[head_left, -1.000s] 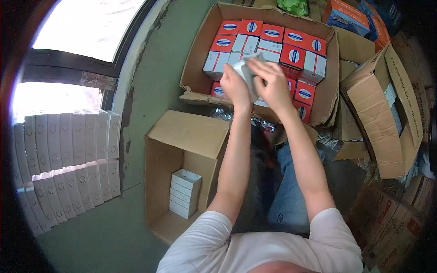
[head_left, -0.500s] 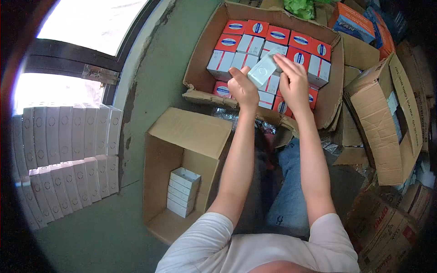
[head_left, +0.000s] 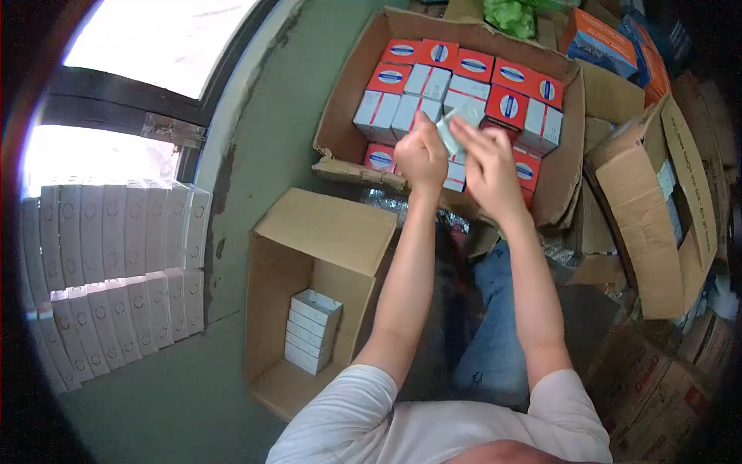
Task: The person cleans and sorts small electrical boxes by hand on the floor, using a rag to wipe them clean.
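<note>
We see left hand (head_left: 422,156) clamped on pale box (head_left: 447,136), right hand (head_left: 490,168) laid straight-fingered across it, over open carton (head_left: 340,112); if right presses too hard, we'd guess it slips and drops in

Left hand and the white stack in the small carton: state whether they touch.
Apart: the head view shows the carton flap and a wide gap between left hand and stack.

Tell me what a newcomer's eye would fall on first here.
Probably the red and white cardboard packs in the large open brown carton at top centre. Over them, the bare hands, left and right, have a small pale rectangular box between them. At far left, two rows of slim white boxes sit below the bright window.
</note>
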A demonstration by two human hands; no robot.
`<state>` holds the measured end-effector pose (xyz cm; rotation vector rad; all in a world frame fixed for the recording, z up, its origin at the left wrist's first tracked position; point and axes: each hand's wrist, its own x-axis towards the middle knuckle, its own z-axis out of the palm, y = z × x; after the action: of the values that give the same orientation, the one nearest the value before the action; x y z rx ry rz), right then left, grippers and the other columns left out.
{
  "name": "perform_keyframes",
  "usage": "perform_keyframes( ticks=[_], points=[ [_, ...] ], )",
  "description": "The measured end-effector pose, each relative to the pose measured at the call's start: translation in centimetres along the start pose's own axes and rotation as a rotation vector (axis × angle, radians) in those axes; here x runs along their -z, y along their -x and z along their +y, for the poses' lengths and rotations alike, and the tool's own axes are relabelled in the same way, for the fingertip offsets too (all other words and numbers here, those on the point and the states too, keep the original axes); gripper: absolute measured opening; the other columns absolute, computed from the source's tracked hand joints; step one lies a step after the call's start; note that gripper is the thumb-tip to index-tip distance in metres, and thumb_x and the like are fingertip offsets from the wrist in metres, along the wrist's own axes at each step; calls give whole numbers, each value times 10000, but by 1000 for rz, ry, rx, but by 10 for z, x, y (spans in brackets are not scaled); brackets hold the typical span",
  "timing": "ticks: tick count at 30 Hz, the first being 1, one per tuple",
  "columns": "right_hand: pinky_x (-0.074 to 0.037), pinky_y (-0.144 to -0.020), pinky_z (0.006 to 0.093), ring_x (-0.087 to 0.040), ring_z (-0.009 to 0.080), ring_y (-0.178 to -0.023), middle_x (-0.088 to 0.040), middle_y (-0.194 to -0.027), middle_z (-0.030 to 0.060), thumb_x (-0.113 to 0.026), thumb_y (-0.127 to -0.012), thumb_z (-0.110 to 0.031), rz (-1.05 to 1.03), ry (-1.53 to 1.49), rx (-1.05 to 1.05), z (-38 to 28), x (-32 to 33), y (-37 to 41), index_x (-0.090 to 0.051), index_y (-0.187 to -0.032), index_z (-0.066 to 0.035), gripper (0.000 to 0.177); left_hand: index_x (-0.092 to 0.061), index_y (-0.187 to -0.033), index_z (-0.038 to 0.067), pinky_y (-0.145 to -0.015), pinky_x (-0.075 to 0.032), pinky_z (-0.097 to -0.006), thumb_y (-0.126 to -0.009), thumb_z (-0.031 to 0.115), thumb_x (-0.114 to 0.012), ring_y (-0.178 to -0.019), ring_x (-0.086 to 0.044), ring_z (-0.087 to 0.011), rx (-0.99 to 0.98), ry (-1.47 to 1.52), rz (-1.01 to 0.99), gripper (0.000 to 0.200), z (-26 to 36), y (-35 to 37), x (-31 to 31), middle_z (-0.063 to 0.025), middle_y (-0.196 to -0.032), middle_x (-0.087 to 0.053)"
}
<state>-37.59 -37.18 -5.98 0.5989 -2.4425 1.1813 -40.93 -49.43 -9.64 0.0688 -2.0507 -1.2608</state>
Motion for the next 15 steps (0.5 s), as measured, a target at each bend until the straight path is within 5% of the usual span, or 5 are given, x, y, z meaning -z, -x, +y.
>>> perform_keyframes(
  ticks=[4, 9, 11, 14, 15],
  points=[
    [-391, -928, 356, -515, 273, -985, -546, -1285, 78, -462, -776, 22, -53, -91, 67, -8, -1, 0, -588, -1212, -63, 462, -476, -510, -8, -412, -322, -425, -963, 214, -401, -398, -474, -333, 63, -12, 18, 510, 5, -4, 7, -202, -473, -448],
    [-406, -906, 348, -511, 286, -958, -542, -1291, 78, -439, -795, 19, 92, -68, -35, 38, -16, -12, -587, -1218, -84, 460, -485, -540, 16, -474, -349, -454, -934, 143, -407, -498, -521, -352, -243, -126, 101, 422, -1, 2, 7, -185, -510, -486],
    [-408, -899, 349, -512, 277, -948, -553, -1277, 78, -438, -792, 28, 47, -40, 18, 26, -16, -8, -590, -1215, -85, 463, -478, -553, 3, -448, -295, -377, -1000, 287, -299, -407, -428, -187, 29, 42, 130, 559, -5, 7, -1, -112, -455, -434],
    [-400, -906, 343, -515, 275, -951, -562, -1263, 83, -449, -782, 39, -53, -111, 63, -4, -18, -8, -594, -1208, -73, 464, -530, -586, -29, -467, -354, -425, -986, 252, -346, -484, -538, -355, 338, 127, 43, 523, -11, 4, 5, -202, -513, -504],
    [-396, -910, 343, -521, 276, -964, -564, -1261, 85, -452, -779, 41, -56, -132, 48, -7, -20, -10, -595, -1205, -70, 463, -534, -588, -29, -463, -351, -421, -987, 259, -344, -473, -532, -350, 295, 141, 67, 527, -10, 4, 7, -200, -505, -495]
  ],
)
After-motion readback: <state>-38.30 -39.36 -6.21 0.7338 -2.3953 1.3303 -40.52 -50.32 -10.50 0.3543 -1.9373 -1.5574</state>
